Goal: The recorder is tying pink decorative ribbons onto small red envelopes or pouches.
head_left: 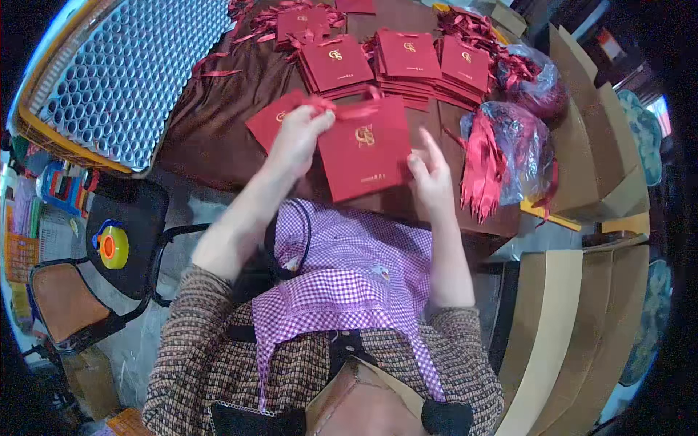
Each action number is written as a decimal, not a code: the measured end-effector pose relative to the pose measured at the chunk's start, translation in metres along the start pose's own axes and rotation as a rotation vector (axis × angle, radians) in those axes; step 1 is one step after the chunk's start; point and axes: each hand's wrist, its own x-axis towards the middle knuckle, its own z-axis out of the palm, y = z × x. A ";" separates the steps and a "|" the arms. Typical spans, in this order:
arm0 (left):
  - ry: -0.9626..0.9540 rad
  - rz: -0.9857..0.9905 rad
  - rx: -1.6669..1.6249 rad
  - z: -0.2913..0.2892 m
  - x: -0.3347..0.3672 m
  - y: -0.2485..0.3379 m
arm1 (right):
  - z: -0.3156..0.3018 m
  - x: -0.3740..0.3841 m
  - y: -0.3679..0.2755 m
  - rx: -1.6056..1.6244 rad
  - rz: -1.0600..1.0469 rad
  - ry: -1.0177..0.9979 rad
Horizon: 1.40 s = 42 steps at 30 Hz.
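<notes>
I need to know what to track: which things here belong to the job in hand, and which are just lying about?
Apparently in use:
- red bag, right hand at its edge
- ribbon, at left hand
- bag stacks
- ribbon bundle

Probably lying about:
- yellow container
- black chair
- carton

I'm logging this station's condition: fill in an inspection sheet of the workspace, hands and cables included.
Surface: dark brown cloth, creased.
Job's things: red bag between the hands; red bag stacks beyond it.
Clutter: bundled red ribbons and clear plastic at right.
Hands: left hand holds a blurred ribbon at the bag's top; right hand by its right edge, grip unclear.
Cables: nothing seen.
Surroundings: pale tubes and black chair at left, cardboard boxes at right.
</notes>
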 end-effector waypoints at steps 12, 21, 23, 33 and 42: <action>0.024 0.048 0.007 -0.033 0.217 0.116 | 0.048 0.252 -0.039 -0.435 -0.455 0.058; 0.255 0.274 1.213 -0.091 0.258 0.014 | 0.088 0.267 0.019 -1.392 -0.255 -0.109; 0.251 0.173 1.201 -0.085 0.256 0.004 | 0.087 0.266 0.027 -1.486 -0.255 -0.148; -0.300 0.646 1.684 -0.074 0.250 -0.005 | 0.101 0.264 0.053 -1.670 -0.276 -0.228; -0.357 0.279 1.876 -0.070 0.230 -0.037 | 0.098 0.261 0.082 -1.704 -0.380 -0.197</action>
